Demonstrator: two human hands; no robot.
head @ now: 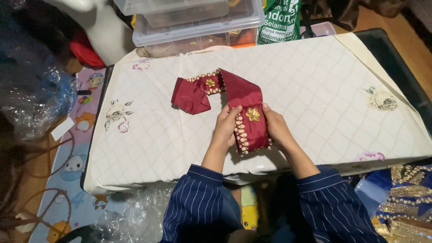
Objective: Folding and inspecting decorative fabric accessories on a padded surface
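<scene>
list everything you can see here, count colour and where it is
dark red satin sash with pearl bead trim and gold flower ornaments: one, maroon, middle of the table, near end held between both hands
quilted cream table cover with printed flowers: one, cream, spread over the table
clear plastic storage boxes: at least two, stacked, far edge
green printed plastic bag: one, far edge, right of the boxes
crumpled clear plastic wrap: one heap, far left
cartoon floor mat: one, pastel, left of the table
blue and gold beaded fabric: one pile, lower right
left hand: fingers on the sash's left edge
right hand: fingers on its right edge
</scene>
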